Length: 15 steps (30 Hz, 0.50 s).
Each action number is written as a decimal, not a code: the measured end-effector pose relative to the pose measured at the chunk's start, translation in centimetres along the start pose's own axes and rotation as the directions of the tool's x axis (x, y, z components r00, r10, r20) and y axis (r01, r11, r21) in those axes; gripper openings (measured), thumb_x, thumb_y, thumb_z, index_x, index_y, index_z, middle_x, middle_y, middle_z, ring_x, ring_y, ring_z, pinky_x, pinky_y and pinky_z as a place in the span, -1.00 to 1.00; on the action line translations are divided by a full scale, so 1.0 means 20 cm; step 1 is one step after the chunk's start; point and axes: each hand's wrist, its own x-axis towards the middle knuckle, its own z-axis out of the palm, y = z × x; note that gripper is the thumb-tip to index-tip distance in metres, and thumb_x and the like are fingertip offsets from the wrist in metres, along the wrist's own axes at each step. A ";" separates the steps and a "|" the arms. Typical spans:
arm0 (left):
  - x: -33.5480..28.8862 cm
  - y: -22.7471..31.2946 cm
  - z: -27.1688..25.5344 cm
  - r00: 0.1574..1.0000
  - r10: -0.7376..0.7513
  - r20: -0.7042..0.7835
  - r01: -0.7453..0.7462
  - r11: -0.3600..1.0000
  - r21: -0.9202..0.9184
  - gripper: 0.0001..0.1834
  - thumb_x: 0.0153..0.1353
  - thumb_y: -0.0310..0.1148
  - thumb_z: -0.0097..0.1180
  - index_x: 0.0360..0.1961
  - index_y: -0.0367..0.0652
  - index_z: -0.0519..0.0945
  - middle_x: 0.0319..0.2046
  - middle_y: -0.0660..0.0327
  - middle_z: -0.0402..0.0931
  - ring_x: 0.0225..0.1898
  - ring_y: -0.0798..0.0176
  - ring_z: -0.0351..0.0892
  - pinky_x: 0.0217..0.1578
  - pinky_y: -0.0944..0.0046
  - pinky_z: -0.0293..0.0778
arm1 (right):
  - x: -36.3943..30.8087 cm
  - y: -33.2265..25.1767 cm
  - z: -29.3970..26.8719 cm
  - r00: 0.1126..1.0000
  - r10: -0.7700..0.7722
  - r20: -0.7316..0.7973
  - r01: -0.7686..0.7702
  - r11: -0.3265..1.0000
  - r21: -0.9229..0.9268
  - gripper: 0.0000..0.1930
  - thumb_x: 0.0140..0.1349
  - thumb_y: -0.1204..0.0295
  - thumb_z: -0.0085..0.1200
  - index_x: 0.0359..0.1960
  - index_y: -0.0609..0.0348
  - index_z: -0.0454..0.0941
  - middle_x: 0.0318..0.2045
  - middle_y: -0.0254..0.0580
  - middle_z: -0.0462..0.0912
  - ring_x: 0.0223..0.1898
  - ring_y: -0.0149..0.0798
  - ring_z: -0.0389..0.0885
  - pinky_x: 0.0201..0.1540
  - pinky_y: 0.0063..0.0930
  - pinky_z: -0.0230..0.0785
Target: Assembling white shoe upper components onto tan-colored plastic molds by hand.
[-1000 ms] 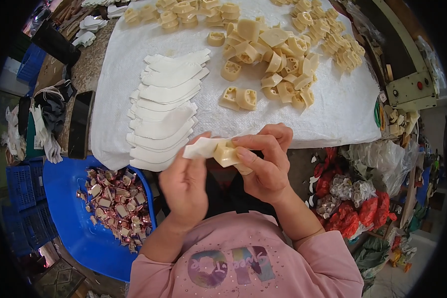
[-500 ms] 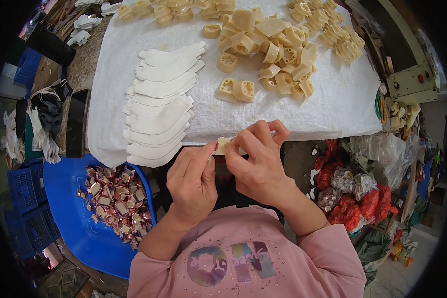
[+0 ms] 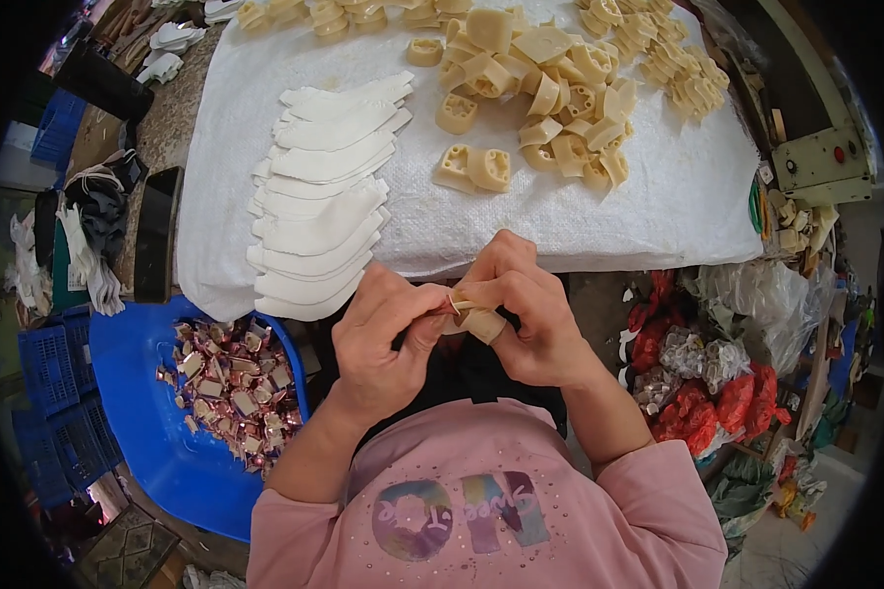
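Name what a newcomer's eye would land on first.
Likely the blue tub at lower left, heaped with shiny purplish pieces. Next, beige blocks piled on the white cloth, right of fanned white strips. At centre, the left hand and right hand meet at a beige piece.

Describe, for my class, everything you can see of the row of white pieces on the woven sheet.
The row of white pieces consists of thin strips with curved edges, overlapping like roof tiles. They look smooth, perhaps plastic or leather-like; I cannot tell which. The row lies on the left part of the white woven sheet, running toward the person and reaching the sheet's near edge. The left hand is close to its near end; whether they touch is unclear.
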 end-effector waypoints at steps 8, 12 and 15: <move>0.02 -0.03 0.01 0.983 0.161 0.090 -0.170 0.980 0.100 -0.91 0.05 -0.50 0.22 -0.48 -0.26 0.55 -0.62 0.20 0.34 -0.58 0.19 0.28 -0.55 0.29 0.23 | -0.01 0.00 0.01 0.990 0.008 0.138 0.001 0.998 -0.063 -0.70 -0.19 0.71 0.07 -0.36 0.12 0.48 -0.41 -0.26 0.39 -0.30 -0.18 0.34 -0.12 -0.32 0.05; 0.04 0.03 0.01 0.993 0.115 0.026 -0.117 0.988 0.100 -0.89 -0.11 -0.58 0.26 -0.50 -0.23 0.57 -0.59 0.24 0.36 -0.51 0.18 0.32 -0.49 0.29 0.27 | 0.00 0.03 0.01 0.992 -0.123 -0.009 0.121 0.986 -0.118 -0.68 -0.19 0.66 0.13 -0.32 0.12 0.49 -0.32 -0.25 0.46 -0.26 -0.18 0.36 -0.17 -0.30 0.13; 0.01 0.00 -0.05 0.972 0.232 -0.025 -0.219 0.946 0.240 -0.66 -0.37 -0.70 0.24 -0.44 -0.19 0.61 -0.55 0.27 0.36 -0.43 0.17 0.36 -0.41 0.29 0.32 | 0.02 0.01 0.01 0.985 -0.169 0.017 0.168 0.956 -0.242 -0.66 -0.18 0.59 0.21 -0.27 0.13 0.49 -0.27 -0.23 0.50 -0.25 -0.15 0.36 -0.17 -0.28 0.17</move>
